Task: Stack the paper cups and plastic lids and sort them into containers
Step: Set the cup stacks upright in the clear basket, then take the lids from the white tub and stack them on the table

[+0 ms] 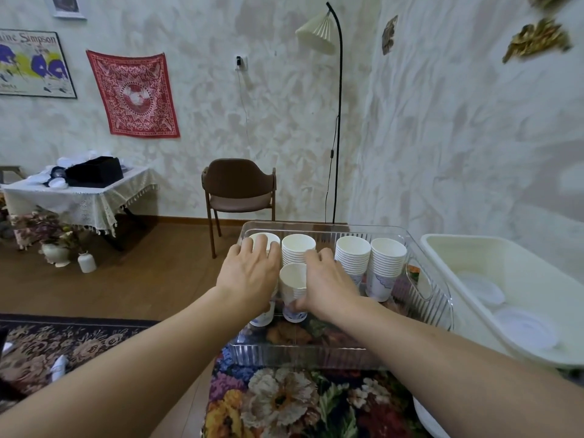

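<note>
Both hands are reaching into the clear ribbed bin [429,281]: left hand [249,273] gripping the cup stack [264,245] by the far left corner, right hand [328,281] gripping the short cup stack [294,290], standing upright between them, right hand nearer.

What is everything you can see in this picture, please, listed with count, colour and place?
Paper cup stacks: five, white, upright in the clear bin.
Clear bin: one, ribbed transparent plastic, on the floral cloth.
Tub: one, cream, right of the clear bin.
Plastic lids: at least two, white, in the tub.
Floral cloth: one, multicoloured, under the bin.
Chair: one, brown, by the far wall.
Floor lamp: one, black with cream shade, in the corner.
Side table: one, lace-covered, far left.
Black box: one, on the side table.
Left hand: grips the leftmost stack.
Right hand: grips the front stack.
</note>
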